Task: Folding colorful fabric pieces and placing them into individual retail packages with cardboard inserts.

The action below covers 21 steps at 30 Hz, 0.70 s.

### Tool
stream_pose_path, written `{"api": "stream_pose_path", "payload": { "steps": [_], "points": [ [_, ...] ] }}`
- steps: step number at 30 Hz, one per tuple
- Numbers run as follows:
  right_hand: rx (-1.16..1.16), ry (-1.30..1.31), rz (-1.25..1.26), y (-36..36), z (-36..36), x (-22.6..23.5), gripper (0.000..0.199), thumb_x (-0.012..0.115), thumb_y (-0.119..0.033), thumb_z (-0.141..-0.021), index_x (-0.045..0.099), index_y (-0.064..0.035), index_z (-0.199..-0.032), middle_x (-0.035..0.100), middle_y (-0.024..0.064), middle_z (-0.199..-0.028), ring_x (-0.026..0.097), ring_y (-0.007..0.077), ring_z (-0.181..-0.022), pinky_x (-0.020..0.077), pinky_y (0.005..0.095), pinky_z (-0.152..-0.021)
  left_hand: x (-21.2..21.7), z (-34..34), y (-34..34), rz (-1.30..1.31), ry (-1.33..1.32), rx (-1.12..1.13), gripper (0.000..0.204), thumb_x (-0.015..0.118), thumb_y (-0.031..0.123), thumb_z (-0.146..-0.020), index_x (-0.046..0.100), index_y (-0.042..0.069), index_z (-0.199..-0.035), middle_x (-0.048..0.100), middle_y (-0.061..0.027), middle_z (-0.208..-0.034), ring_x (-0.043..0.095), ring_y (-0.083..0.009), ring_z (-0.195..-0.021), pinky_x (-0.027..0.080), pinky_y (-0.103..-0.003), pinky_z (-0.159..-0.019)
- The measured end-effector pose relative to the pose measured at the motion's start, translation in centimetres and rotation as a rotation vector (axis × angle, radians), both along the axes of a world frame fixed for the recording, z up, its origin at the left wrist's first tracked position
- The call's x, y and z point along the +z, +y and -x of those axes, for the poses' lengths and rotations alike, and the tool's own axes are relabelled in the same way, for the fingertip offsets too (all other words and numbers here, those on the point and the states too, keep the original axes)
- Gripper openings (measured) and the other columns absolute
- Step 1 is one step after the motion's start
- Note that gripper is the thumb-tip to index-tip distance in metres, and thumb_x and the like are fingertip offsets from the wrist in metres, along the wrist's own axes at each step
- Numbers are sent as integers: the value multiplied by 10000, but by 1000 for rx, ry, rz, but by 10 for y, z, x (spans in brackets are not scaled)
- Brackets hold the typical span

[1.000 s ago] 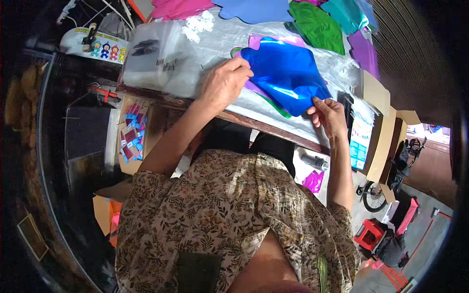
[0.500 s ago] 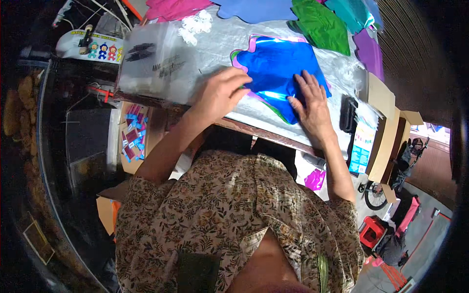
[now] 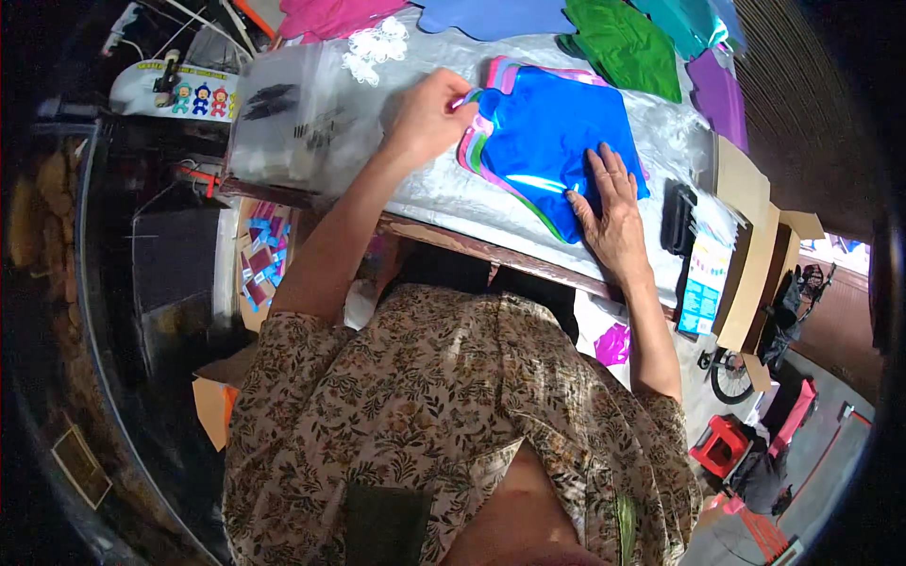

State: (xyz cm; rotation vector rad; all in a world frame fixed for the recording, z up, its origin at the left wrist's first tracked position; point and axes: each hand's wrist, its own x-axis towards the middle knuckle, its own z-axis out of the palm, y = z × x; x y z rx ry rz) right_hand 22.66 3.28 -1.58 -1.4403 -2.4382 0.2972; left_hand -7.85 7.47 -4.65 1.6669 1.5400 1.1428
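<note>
A shiny blue foil balloon (image 3: 547,132), flat and uninflated, lies on top of a small stack on the table. Pink, lilac and green edges of other foil balloons (image 3: 475,151) show beneath it along the left and upper sides. My left hand (image 3: 429,118) pinches the small tab at the blue balloon's left corner between thumb and fingers. Stretched out over the blue balloon's lower right part, my right hand (image 3: 613,212) lies flat, fingers slightly apart.
Along the table's far side lie pink (image 3: 330,17), light blue (image 3: 505,19), green (image 3: 623,52) and purple (image 3: 715,99) foil balloons. White loops (image 3: 375,49) sit at the back left. A black object (image 3: 678,219), a printed packet (image 3: 703,283) and an open cardboard box (image 3: 741,217) stand right.
My left hand has moved up and closed on the blue balloon's left tab. More of the coloured layers beneath now shows at the left. My right hand stays on the blue balloon.
</note>
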Motion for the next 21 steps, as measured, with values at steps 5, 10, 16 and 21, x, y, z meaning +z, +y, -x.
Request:
{"api": "stream_pose_path", "payload": {
  "steps": [5,10,16,21],
  "points": [
    [-6,-9,-22,-3,2,0,614,625,-340,-949,425,-68,-1462,352,206,-1537,341,402,-1414,245,533,-1161,6,7,3,254,-367,-13,443,708,73,-874,530,20,-1276,700,-140,-1020,669,-186,-914,542,-309,-799],
    [16,-25,-13,-4,13,3,609,622,-343,-950,429,-66,-1458,356,202,-1536,329,396,-1421,244,534,-1163,16,23,-8,222,-163,38,450,669,67,-910,509,21,-1328,707,-123,-1023,670,-158,-903,543,-277,-811],
    [10,-80,-2,2,9,6,609,621,-353,-947,437,-65,-1451,358,196,-1536,328,390,-1422,243,528,-1166,13,39,-9,297,-221,-14,426,648,81,-925,522,12,-1326,715,-103,-968,671,-142,-845,547,-272,-770],
    [5,-49,-1,2,6,6,614,622,-357,-945,439,-48,-1443,371,208,-1524,349,387,-1409,250,503,-1169,13,37,-9,292,-215,13,385,636,88,-933,551,16,-1302,718,-93,-937,671,-134,-808,553,-269,-746]
  ]
}}
